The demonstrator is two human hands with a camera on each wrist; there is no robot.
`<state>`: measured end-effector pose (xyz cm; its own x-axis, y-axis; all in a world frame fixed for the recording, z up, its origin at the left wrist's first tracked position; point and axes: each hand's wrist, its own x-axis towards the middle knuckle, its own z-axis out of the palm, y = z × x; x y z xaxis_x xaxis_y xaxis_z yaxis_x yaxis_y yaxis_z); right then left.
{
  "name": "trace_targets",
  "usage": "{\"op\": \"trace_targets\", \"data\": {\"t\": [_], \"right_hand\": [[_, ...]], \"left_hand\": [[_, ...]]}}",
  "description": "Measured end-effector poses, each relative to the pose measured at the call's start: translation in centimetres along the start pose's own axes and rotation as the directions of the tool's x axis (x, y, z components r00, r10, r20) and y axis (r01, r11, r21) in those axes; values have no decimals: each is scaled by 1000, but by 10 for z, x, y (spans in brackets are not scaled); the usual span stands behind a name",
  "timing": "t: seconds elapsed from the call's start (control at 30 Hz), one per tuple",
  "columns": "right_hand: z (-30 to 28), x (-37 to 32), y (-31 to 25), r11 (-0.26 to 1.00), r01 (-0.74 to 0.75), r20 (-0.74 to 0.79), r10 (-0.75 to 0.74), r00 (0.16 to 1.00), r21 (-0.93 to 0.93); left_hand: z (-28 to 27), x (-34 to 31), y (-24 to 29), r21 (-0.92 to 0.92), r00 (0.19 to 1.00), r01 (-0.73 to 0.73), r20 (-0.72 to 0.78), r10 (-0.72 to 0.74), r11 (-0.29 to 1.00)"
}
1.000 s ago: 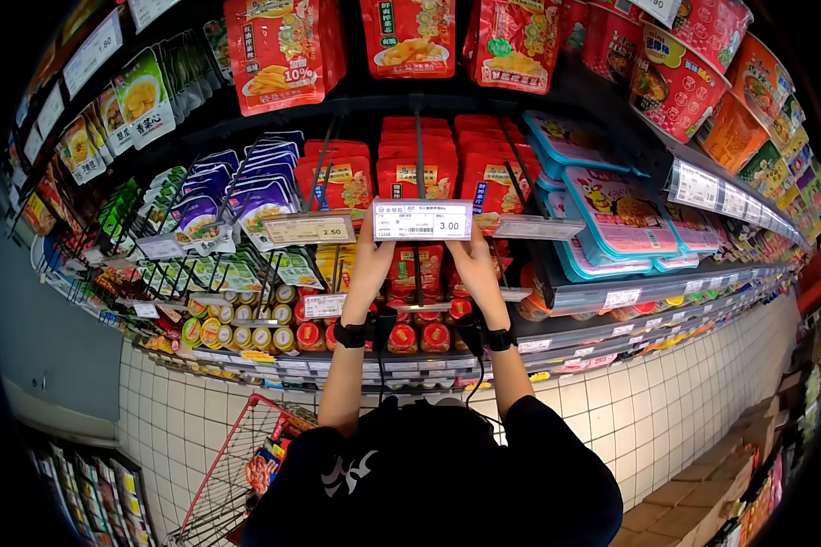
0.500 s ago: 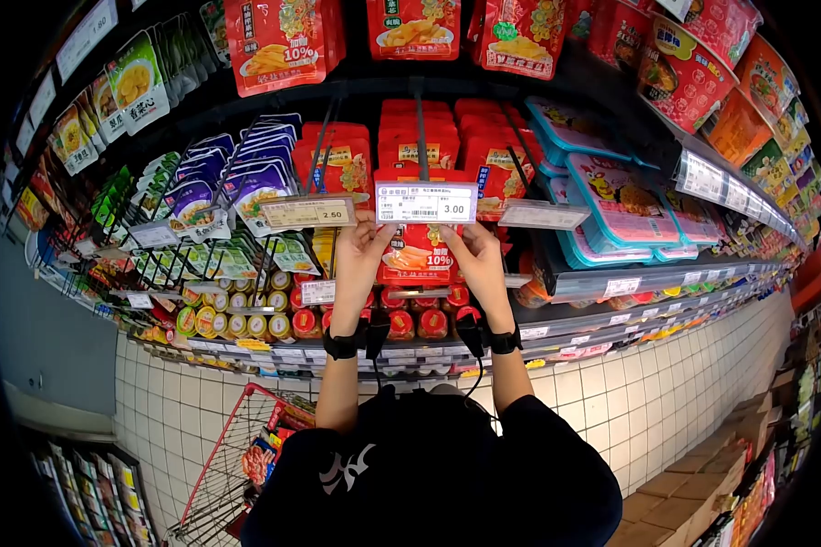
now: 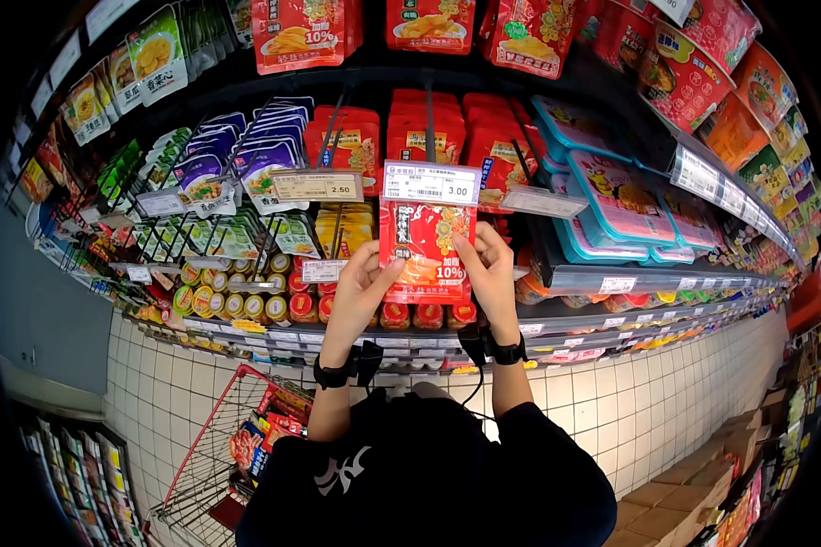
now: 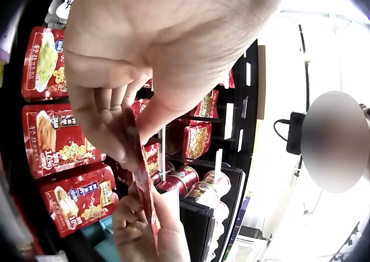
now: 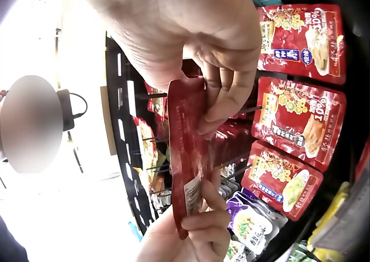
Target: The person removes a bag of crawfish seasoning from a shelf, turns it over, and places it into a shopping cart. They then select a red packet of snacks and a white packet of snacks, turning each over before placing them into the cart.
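A red food pouch (image 3: 429,251) with yellow food printed on its front is held between the two hands, its top part behind a white 3.00 price tag (image 3: 431,185). My left hand (image 3: 365,283) pinches the pouch's left edge, thumb on the near face. On the opposite edge, my right hand (image 3: 488,269) pinches it the same way. Seen nearly edge-on in the left wrist view, the pouch (image 4: 144,184) runs between both hands. The right wrist view shows its red side (image 5: 186,135) and a small white label. More red pouches (image 3: 422,123) hang behind the price tag.
Purple packets (image 3: 269,159) hang to the left, beside a 2.50 tag (image 3: 317,186). Blue-edged trays (image 3: 620,196) are stacked on the right. Red-lidded jars (image 3: 395,315) stand below the hands. A shopping cart (image 3: 201,447) with packets inside is at lower left.
First the hands were up behind the price tag. They have since come down and toward the body, drawing a red pouch out below the tag, and more of its front now shows.
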<state>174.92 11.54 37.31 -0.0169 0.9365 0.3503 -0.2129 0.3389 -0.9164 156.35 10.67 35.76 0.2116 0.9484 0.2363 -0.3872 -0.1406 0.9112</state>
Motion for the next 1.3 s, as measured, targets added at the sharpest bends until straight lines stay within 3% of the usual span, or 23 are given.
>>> {"op": "trace_targets", "data": {"t": [0.23, 0.43, 0.5, 0.53, 0.63, 0.9, 1.03, 1.13, 1.23, 1.3], "right_hand": [[-11, -25, 11, 995, -97, 44, 98, 994, -17], [-21, -58, 21, 985, -165, 92, 168, 981, -45], [-31, -71, 22, 949, -234, 156, 269, 951, -211], [-33, -79, 21, 952, -206, 193, 251, 949, -229], [-31, -101, 9, 940, -172, 243, 248, 938, -296], [-35, -156, 5, 941, -249, 247, 303, 920, -229], [-39, -186, -1, 912, -267, 277, 356, 893, -311], [-41, -214, -5, 890, -260, 274, 375, 886, -375], [-37, -239, -7, 905, -273, 252, 361, 898, -326], [-40, -250, -4, 911, -255, 286, 351, 891, -322]], "left_hand": [[2, -27, -7, 43, 995, 88, 47, -90, 995], [-9, -58, -20, 205, 970, 179, 125, -207, 962], [-11, -71, -21, 238, 968, 174, 135, -210, 956], [-9, -78, -17, 296, 969, 153, 142, -201, 943], [-9, -96, -24, 296, 971, 155, 132, -201, 943], [12, -141, -26, 240, 990, 121, 45, -136, 963], [21, -165, -27, 165, 994, 105, 19, -109, 981], [29, -193, -28, 154, 989, 146, 4, -148, 977], [34, -225, -29, 165, 981, 192, -16, -192, 967], [32, -248, -31, 279, 972, 223, 3, -233, 934]]}}
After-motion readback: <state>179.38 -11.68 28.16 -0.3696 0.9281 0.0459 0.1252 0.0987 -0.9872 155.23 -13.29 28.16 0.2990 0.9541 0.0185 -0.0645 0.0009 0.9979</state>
